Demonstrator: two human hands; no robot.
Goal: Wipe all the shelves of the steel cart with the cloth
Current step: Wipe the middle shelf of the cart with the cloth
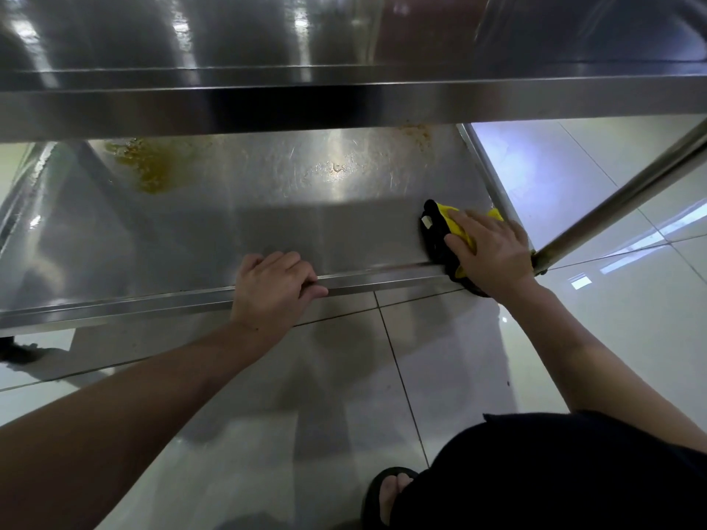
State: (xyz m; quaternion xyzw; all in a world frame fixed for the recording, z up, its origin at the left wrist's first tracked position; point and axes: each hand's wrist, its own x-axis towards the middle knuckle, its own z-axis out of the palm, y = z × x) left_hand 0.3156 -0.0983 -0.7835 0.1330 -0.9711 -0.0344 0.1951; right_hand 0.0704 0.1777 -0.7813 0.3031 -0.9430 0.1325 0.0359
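- A yellow and black cloth (445,233) lies bunched at the near right corner of the lower shelf (267,208) of a steel cart, partly draped over the shelf's front lip.
- The right hand (491,250) presses flat on top of the cloth, fingers spread and pointing left and away from the viewer; the palm covers much of the fabric.
- The left hand (273,286) is curled over the front rim of the same shelf, near its middle, fingers hooked on the inside and thumb along the outer edge (well apart from the cloth).
- The lower shelf carries a yellowish-brown stain (151,166) at its far left, a fainter one (415,133) at its far right, and wet streaks catching light in the centre.
- Above it, the upper shelf (344,89) spans the whole width, its front edge shining.
- A round steel post (619,193) rises from the lower shelf's right corner, slanting up to the right.
- Glossy pale tile floor (440,357) surrounds the cart.
- At the bottom, a foot in a dark sandal (390,491) stands beside a dark-clothed knee (554,472).
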